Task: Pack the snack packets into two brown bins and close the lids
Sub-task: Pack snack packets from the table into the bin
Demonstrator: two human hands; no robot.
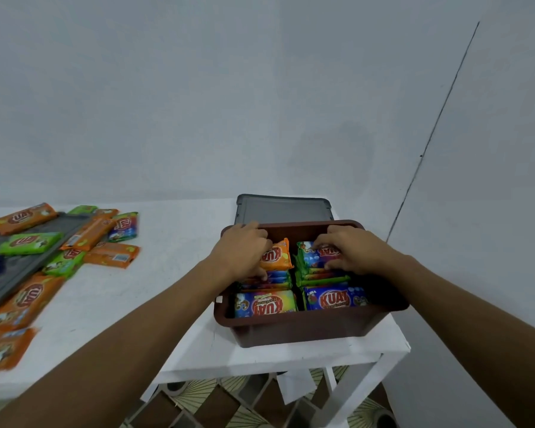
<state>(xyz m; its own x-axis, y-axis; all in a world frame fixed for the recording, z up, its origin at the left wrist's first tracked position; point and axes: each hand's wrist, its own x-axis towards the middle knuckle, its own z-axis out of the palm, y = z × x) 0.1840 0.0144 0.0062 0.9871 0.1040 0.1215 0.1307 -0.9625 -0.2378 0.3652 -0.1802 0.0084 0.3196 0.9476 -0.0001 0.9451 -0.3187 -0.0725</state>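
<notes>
I am reaching both arms into the open brown bin (306, 330), which is sitting near the right end of the white worktop (173, 257), close to its front edge. It is a dark reddish-brown plastic tub with rounded corners and a flared rim, and it is showing two columns of glossy packets packed side by side, nearly up to the rim.

My left hand (244, 251) is curling over an orange KUAT packet (278, 256) at the back of the left column, fingers on its far side and thumb at its near edge, gripping it. My right hand (349, 248) is clamping a blue KUAT packet (322, 254) at the back of the right column in the same way, fingers bent across its top. Beneath and in front of these, green-edged and rainbow-coloured packets are standing on edge, and two more are lying face up at the front: a rainbow packet (264, 304) on the left and a blue one with a red logo (334, 299) on the right.

A grey lid (283, 208) is lying flat on the worktop just behind the bin. Well apart to the left, a heap of loose packets (105, 239), orange, green and multicoloured, is spreading over and around a second grey lid (28, 254); that part is looking blurred.
</notes>
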